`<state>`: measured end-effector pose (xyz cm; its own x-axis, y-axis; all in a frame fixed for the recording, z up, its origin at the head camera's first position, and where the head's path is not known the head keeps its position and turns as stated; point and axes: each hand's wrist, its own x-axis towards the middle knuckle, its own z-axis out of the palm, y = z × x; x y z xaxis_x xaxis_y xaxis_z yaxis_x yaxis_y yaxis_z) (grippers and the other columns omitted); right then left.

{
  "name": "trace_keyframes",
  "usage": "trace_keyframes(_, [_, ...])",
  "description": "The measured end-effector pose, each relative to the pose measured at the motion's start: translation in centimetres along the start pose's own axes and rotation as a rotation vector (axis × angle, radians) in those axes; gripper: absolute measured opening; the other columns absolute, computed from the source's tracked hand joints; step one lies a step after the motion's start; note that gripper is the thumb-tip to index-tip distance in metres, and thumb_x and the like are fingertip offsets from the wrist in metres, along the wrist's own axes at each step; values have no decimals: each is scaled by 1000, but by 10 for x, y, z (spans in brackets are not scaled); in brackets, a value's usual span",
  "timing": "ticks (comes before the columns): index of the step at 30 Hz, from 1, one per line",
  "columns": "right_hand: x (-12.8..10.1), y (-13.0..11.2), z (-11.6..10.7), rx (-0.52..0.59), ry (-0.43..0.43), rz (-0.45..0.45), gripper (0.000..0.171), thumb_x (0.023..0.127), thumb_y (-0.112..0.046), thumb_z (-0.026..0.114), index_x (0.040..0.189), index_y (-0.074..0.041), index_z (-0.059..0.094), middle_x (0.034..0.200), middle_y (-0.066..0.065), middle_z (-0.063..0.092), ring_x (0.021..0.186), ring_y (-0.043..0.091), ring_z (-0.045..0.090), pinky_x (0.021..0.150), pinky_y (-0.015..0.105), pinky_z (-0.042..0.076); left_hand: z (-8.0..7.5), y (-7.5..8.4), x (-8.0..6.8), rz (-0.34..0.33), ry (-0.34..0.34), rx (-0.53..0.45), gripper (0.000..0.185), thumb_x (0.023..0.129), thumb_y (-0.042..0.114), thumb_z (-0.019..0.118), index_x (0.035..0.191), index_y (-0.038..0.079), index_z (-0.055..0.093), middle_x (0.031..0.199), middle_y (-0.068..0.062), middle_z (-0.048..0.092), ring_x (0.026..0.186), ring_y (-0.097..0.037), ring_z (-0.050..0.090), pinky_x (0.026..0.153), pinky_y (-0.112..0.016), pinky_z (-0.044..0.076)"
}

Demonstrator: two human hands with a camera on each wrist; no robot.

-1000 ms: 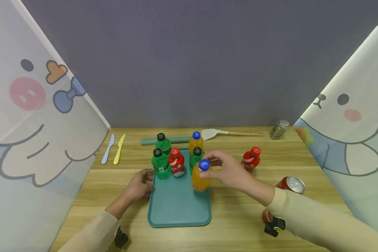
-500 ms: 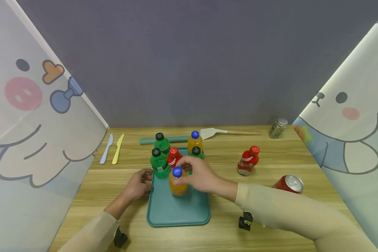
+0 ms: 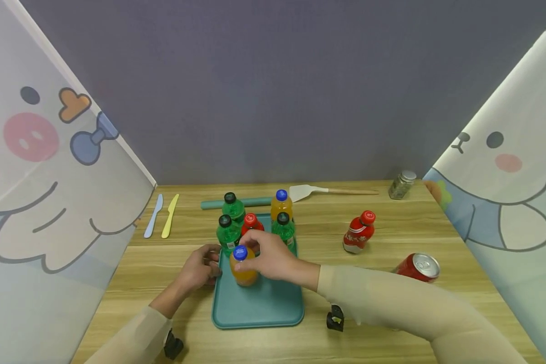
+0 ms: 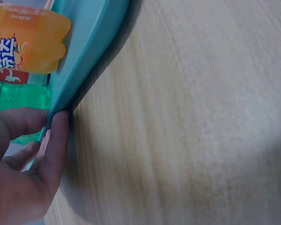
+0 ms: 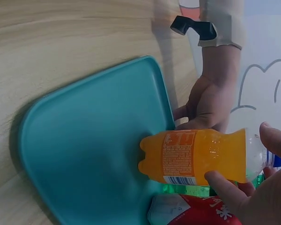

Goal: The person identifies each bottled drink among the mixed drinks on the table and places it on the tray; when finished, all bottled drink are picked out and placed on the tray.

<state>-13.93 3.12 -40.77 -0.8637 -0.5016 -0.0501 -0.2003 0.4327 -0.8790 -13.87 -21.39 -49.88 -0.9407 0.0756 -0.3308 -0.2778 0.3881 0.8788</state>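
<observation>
My right hand [image 3: 273,258] grips an orange soda bottle [image 3: 244,273] by its upper part, below the blue cap. The bottle is upright over the left side of a teal tray [image 3: 259,311]; whether its base touches the tray I cannot tell. With thumb and fingers, my left hand [image 4: 28,168] pinches the tray's left rim, as the left wrist view shows. Behind the held bottle stand two green bottles [image 3: 229,235] and a red bottle [image 3: 251,223], partly hidden by my right hand. Another green bottle [image 3: 283,232] and a second orange bottle [image 3: 281,206] are at the tray's right rear.
To the right stand a red bottle [image 3: 358,232] and a red can [image 3: 418,268], the can partly behind my sleeve. Along the back lie a teal rod [image 3: 214,205], a spatula [image 3: 302,192] and a glass jar [image 3: 402,185]. Two toy knives [image 3: 170,216] lie at left.
My right hand has carried the orange soda bottle leftward across the tray, from its right edge to its left side. The left hand has stayed at the tray's rim.
</observation>
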Motion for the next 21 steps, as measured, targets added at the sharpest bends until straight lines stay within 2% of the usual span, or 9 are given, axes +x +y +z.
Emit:
trace_keyframes(12, [3,-3,4,-34,1,-12,35,83,-29,87,110,-20,67,104,-11,67,104,25,65,86,25,53,-2,2,-1,0,7,3,65,80,-17,60,142,-2,49,120,-22,56,91,-25,58,65,-41,63])
trace_keyframes(21, [-3,-3,1,-36,-7,4,41,84,-29,86,118,-16,68,113,-6,68,104,18,64,94,38,56,-1,-5,2,21,11,-2,65,79,-15,63,141,-2,51,118,-21,57,91,-24,59,63,-40,62])
